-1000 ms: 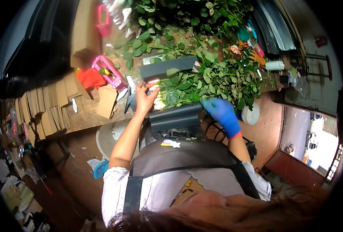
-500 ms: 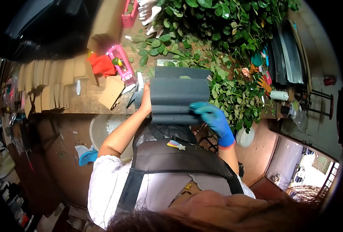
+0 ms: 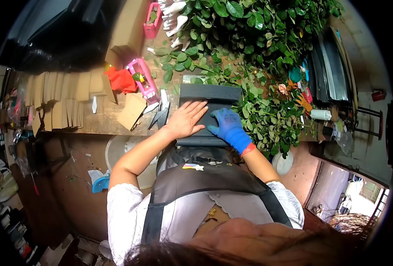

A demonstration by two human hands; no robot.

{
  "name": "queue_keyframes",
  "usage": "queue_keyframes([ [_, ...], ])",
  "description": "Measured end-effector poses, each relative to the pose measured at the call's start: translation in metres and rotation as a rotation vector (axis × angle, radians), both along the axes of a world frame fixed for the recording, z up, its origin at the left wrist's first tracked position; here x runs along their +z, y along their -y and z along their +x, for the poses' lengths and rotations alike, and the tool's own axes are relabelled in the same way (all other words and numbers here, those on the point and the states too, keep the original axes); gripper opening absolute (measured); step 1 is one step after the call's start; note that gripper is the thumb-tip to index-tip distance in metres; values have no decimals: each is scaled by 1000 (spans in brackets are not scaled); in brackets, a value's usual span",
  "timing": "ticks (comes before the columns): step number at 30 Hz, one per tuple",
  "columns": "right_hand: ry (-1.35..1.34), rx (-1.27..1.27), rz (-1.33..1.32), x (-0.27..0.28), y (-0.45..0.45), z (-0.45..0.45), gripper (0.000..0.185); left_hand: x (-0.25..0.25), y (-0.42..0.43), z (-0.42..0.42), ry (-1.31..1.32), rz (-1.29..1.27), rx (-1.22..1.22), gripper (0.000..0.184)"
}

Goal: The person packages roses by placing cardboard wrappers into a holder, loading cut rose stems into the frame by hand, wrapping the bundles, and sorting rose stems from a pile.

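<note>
Dark grey ribbed sheet [image 3: 210,91] lies folded over at the table's front edge, with leafy green stems coming out on its right side. My bare left hand [image 3: 186,119] rests flat on the fold, fingers extended to the right. Beside it my right hand [image 3: 227,126], in a blue glove, presses on the sheet's right part with its fingers apart. Whatever the sheet covers is hidden. Scissors [image 3: 160,116] lie just left of the sheet.
A large heap of leafy stems [image 3: 258,26] fills the back. Left are a pink tape dispenser [image 3: 144,80], red cloth [image 3: 120,80] and cardboard pieces [image 3: 63,113]. At right are an orange glove [image 3: 303,103], a white roll [image 3: 321,115] and a white bucket [image 3: 282,162].
The sheet has been folded down over the stems and pale blooms seen earlier. My left hand has moved onto its top, and my right hand has come inward and up.
</note>
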State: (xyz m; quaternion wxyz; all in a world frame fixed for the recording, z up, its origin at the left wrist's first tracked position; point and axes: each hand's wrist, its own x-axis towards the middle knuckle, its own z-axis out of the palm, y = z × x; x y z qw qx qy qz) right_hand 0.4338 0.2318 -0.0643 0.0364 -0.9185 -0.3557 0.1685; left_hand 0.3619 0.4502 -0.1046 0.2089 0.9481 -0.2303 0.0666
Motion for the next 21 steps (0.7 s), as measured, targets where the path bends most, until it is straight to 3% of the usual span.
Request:
queue_keyframes([
  [4,-257,235,-97,23,-14,10,39,-3,2,-2,-17,-34,40,71],
  [7,-176,376,-50,-12,-34,14,28,-8,1,-2,-14,-9,43,71],
  [8,-261,389,-184,-10,-40,22,28,-10,2,-1,-20,-22,46,72],
  [11,-95,514,-195,16,-70,8,29,-14,1,-1,-24,26,35,74],
  [12,-203,538,-94,32,-88,5,30,-19,-1,-1,-10,26,8,72],
  [13,-81,577,230,30,-102,-5,29,-26,-1,1,1,26,-12,70],
  [14,-1,531,307,18,-131,-18,30,-57,12,8,27,131,59,68],
  [16,-56,653,709,-6,-183,-32,35,-40,2,-1,51,24,44,67],
  [17,-63,732,688,-25,-213,-34,44,-32,-1,-1,73,-30,18,67],
  [18,-3,803,440,-36,-241,-37,51,-35,1,0,115,-27,24,65],
  [19,48,848,379,-50,-263,-39,57,-27,-3,-3,106,-58,-6,63],
  [20,126,881,423,-78,-278,-40,51,-30,-2,-2,86,-24,9,63],
  [21,421,872,679,-116,-293,-41,38,-34,1,1,71,6,13,62],
])
